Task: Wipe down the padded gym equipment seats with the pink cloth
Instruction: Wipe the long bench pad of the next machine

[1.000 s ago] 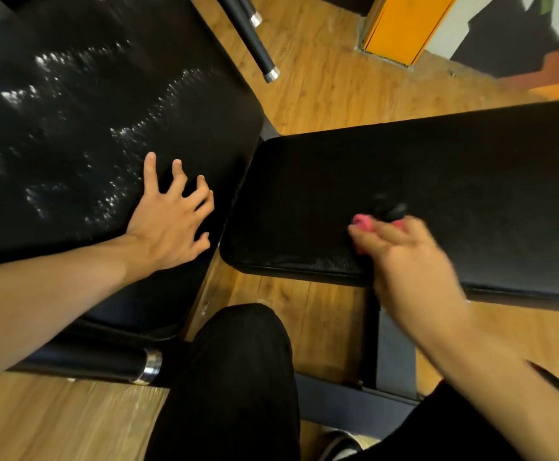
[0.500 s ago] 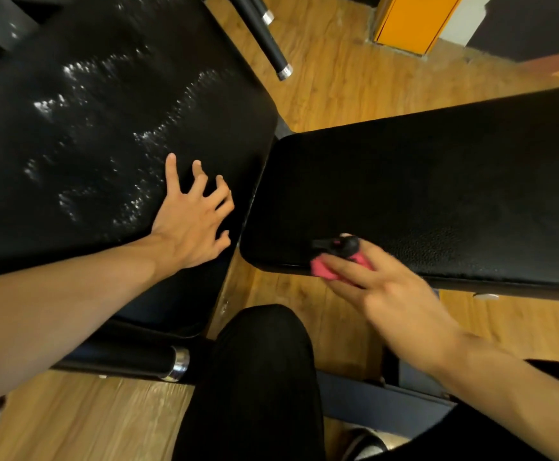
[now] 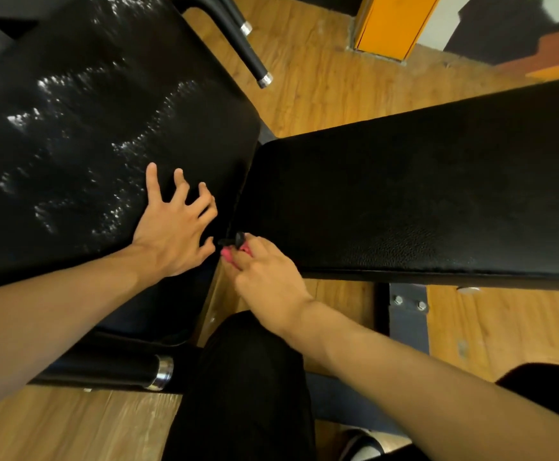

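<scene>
The wide black back pad [image 3: 82, 134] takes up the area left of my left hand, its vinyl glinting with wet streaks. Just right of that hand, across a narrow gap, lies the flat black seat pad [image 3: 421, 201], dull and without shine. Below my left hand the wooden floor [image 3: 321, 88] shows between the pads, and my black-trousered knee [image 3: 248, 377] rises under it. A black bar with a chrome end cap [image 3: 163, 372] sits lower left of that hand. My left hand [image 3: 175, 227] rests on the back pad's near corner, fingers spread and arched, holding nothing. My right hand [image 3: 264, 277], almost touching it, is curled around the pink cloth [image 3: 228, 254] at the seat pad's near left corner. A small black part [image 3: 234, 239] shows at my fingertips; I cannot tell what it is.
</scene>
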Demonstrator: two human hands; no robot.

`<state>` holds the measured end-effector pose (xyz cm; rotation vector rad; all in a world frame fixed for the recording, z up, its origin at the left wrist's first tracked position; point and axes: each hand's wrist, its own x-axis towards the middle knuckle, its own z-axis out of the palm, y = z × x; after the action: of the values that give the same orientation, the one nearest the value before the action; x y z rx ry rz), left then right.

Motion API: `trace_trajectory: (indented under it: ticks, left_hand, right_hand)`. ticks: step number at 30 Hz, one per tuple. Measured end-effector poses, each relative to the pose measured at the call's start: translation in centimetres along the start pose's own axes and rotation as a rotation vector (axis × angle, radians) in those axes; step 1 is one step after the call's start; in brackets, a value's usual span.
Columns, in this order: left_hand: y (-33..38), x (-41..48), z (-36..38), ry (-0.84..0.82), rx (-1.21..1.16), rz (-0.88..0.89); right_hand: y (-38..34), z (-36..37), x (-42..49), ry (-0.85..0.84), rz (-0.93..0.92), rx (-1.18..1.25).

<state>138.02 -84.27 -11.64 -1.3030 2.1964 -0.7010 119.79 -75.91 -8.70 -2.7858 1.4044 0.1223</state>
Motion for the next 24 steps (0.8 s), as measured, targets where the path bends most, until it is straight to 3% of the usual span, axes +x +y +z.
trace_trajectory:
  ticks: [4,12,16,19,24]
  left_hand:
    - [0.0,-0.1,-0.3,0.002,0.021,-0.01]
    - [0.2,-0.1,0.0,0.004,0.04,-0.026]
    - [0.0,-0.3,-0.4,-0.005,0.022,-0.021]
    - [0.0,-0.3,-0.6,-0.009,0.015,-0.021]
    - [0.1,-0.2,-0.4,-0.005,0.006,-0.018]
  right_hand:
    - [5.1,-1.5,-5.6,-0.005,-0.145,-0.14]
    - [14.0,-9.3,-19.7,0.081,0.054,-0.05]
    - [11.9,-6.8,-16.9,0.174,0.089,-0.108]
    - [8.3,-2.8,-11.6,0.228,0.048,-0.022]
    - [2.9,0.0,-3.4,0.106,-0.062,-0.088]
